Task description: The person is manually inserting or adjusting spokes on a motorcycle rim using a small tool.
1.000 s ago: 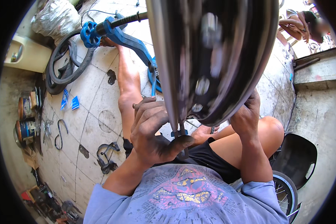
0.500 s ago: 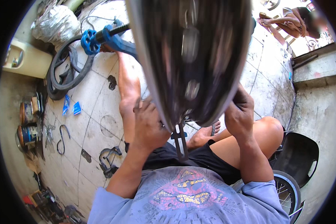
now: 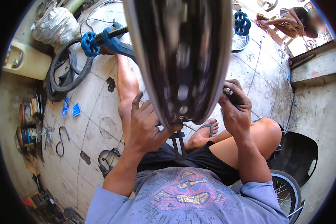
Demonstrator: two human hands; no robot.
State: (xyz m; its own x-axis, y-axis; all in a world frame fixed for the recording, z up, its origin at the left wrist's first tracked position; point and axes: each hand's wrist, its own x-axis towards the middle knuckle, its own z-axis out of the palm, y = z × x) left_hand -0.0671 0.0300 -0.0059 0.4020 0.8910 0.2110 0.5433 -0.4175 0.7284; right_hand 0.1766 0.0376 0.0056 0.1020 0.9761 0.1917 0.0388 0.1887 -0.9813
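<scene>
A wheel rim stands upright in front of me, large and smeared by motion, its inner channel showing pale spots. It sits in a blue stand with a threaded rod and a round blue knob. Under the rim's near end hangs a slotted dark metal bracket. My left hand is open at the rim's left side, index finger raised and thumb stretched toward the bracket. To the right of the rim, my right hand has curled fingers pinching a small silvery metal piece; its kind is unclear.
Black tyres or tubes lie on the tiled floor at left, near torn blue packets and a black strap. Tins line the left wall. A spoked wheel and black chair stand at right. Another person sits far right.
My right hand has come off the rim's edge and risen slightly, fingers curled. My left hand has opened, index finger lifting. The rim has shifted left, uncovering a second blue knob and a wheel behind.
</scene>
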